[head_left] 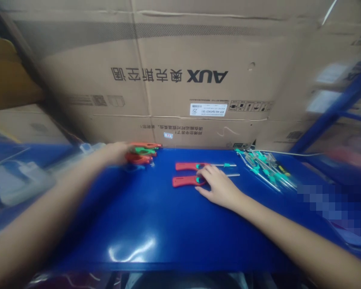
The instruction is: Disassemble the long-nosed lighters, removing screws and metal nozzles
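Note:
Two red long-necked lighters [185, 182] lie side by side on the blue tabletop [168, 224], their metal tubes pointing right and green triggers showing. My right hand [218, 186] has its fingers curled over the nearer one at the trigger and the base of its tube. At the left, my left hand [117, 153] reaches to a small stack of orange and green lighter handles [142, 151]. It is blurred and its fingers are mostly hidden, so whether it grips a handle does not show.
A bundle of metal tubes with green pieces [264, 168] lies at the right. Behind the table stands a large cardboard wall [168, 44] with upside-down print. Clear plastic bags [33, 176] are at the left, and a blue metal post [333, 104] slants up at the right.

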A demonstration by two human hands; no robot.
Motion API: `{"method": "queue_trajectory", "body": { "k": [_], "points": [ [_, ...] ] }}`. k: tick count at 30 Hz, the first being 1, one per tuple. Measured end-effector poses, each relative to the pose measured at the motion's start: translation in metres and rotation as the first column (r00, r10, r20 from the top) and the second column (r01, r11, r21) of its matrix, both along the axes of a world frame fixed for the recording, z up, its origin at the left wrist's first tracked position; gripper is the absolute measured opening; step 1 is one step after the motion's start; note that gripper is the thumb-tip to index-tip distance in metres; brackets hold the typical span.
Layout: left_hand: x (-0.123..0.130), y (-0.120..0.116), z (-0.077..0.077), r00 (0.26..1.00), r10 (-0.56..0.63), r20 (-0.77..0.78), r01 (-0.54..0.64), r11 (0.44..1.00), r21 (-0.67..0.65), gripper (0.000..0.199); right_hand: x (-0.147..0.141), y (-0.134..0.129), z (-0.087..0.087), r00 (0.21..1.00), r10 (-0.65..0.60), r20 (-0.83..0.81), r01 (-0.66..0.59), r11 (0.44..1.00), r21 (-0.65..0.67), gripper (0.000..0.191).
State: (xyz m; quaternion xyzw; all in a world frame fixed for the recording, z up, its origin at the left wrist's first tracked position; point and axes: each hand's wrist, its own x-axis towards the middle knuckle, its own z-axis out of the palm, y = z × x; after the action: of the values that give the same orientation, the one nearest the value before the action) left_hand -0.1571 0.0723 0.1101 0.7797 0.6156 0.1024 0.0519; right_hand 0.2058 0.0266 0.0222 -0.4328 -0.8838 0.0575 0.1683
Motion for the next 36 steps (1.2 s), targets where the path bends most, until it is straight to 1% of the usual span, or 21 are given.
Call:
{"method": "queue_trajectory", "body": {
  "k": [2, 3, 4, 5, 6, 7, 8, 9, 10, 12, 14, 16, 18, 21, 23, 25, 27, 29, 31, 33, 36],
  "points": [
    [0.008, -0.007, -0.005, 0.996, -0.042, -0.083, 0.043, 0.999, 0.006, 0.046, -0.001, 0.0, 0.005, 1.0, -0.008, 0.03, 0.011, 0.995, -0.096, 0.033],
    [0.016, -0.013, -0.01, 0.991, -0.072, -0.113, 0.076, 0.997, 0.028, 0.044, -0.002, -0.001, 0.008, 0.999, -0.009, 0.04, 0.015, 0.987, -0.158, 0.034],
    [0.026, -0.022, -0.017, 0.983, -0.141, -0.116, 0.144, 0.989, 0.019, 0.04, -0.003, -0.002, 0.011, 0.999, -0.008, 0.047, 0.019, 0.975, -0.223, 0.035],
    [0.039, -0.032, -0.024, 0.975, -0.212, -0.062, 0.213, 0.977, 0.02, 0.035, -0.003, -0.005, 0.014, 0.998, -0.001, 0.055, 0.017, 0.958, -0.285, 0.036],
    [0.054, -0.043, -0.032, 0.951, -0.307, 0.017, 0.308, 0.951, -0.011, 0.035, -0.005, -0.009, 0.018, 0.998, 0.011, 0.064, 0.011, 0.942, -0.334, 0.037],
    [0.069, -0.055, -0.04, 0.919, -0.383, 0.098, 0.39, 0.918, -0.068, 0.037, -0.006, -0.013, 0.021, 0.997, 0.026, 0.074, 0.003, 0.931, -0.366, 0.038],
    [0.084, -0.067, -0.048, 0.887, -0.434, 0.155, 0.453, 0.883, -0.124, 0.039, -0.007, -0.017, 0.025, 0.995, 0.043, 0.087, -0.006, 0.923, -0.384, 0.038],
    [0.097, -0.078, -0.055, 0.874, -0.447, 0.191, 0.476, 0.867, -0.15, 0.037, -0.008, -0.022, 0.029, 0.993, 0.055, 0.103, -0.01, 0.921, -0.389, 0.039],
    [0.109, -0.087, -0.061, 0.873, -0.444, 0.203, 0.475, 0.868, -0.142, 0.032, -0.009, -0.025, 0.031, 0.991, 0.058, 0.119, -0.008, 0.923, -0.385, 0.039],
    [0.127, -0.099, -0.069, 0.889, -0.417, 0.187, 0.437, 0.896, -0.081, 0.027, -0.011, -0.03, 0.035, 0.989, 0.036, 0.144, 0.018, 0.934, -0.356, 0.042],
    [0.137, -0.102, -0.072, 0.905, -0.405, 0.133, 0.413, 0.91, -0.036, 0.024, -0.011, -0.031, 0.036, 0.987, 0.001, 0.16, 0.051, 0.945, -0.322, 0.045],
    [0.143, -0.101, -0.073, 0.913, -0.403, 0.065, 0.405, 0.914, -0.021, 0.023, -0.01, -0.03, 0.036, 0.985, -0.015, 0.171, 0.066, 0.953, -0.295, 0.045],
    [0.147, -0.1, -0.072, 0.912, -0.41, 0.004, 0.41, 0.912, -0.002, 0.028, -0.009, -0.028, 0.034, 0.986, -0.012, 0.165, 0.058, 0.959, -0.277, 0.044],
    [0.15, -0.098, -0.075, 0.899, -0.434, -0.054, 0.436, 0.899, 0.041, 0.034, -0.008, -0.029, 0.031, 0.992, 0.025, 0.12, 0.007, 0.965, -0.261, 0.041],
    [0.151, -0.097, -0.08, 0.892, -0.448, -0.057, 0.451, 0.89, 0.064, 0.029, -0.008, -0.03, 0.029, 0.994, 0.055, 0.095, -0.029, 0.966, -0.256, 0.037],
    [0.149, -0.094, -0.087, 0.887, -0.461, -0.023, 0.461, 0.883, 0.088, 0.021, -0.007, -0.03, 0.027, 0.994, 0.084, 0.075, -0.063, 0.967, -0.248, 0.033],
    [0.147, -0.089, -0.092, 0.884, -0.466, 0.031, 0.461, 0.881, 0.106, 0.019, -0.005, -0.026, 0.023, 0.993, 0.115, 0.028, -0.105, 0.968, -0.227, 0.032],
    [0.143, -0.084, -0.096, 0.88, -0.466, 0.089, 0.456, 0.883, 0.115, 0.024, -0.001, -0.019, 0.019, 0.989, 0.139, -0.045, -0.146, 0.968, -0.206, 0.034],
    [0.14, -0.079, -0.098, 0.871, -0.466, 0.156, 0.452, 0.884, 0.121, 0.029, 0.006, -0.01, 0.014, 0.984, 0.132, -0.116, -0.154, 0.966, -0.209, 0.041],
    [0.138, -0.075, -0.099, 0.852, -0.469, 0.233, 0.452, 0.883, 0.127, 0.031, 0.014, 0.0, 0.009, 0.979, 0.102, -0.178, -0.146, 0.955, -0.257, 0.046],
    [0.136, -0.072, -0.101, 0.822, -0.454, 0.344, 0.434, 0.89, 0.136, 0.03, 0.024, 0.011, 0.003, 0.949, 0.074, -0.306, -0.19, 0.909, -0.371, 0.037]
  ]
}}
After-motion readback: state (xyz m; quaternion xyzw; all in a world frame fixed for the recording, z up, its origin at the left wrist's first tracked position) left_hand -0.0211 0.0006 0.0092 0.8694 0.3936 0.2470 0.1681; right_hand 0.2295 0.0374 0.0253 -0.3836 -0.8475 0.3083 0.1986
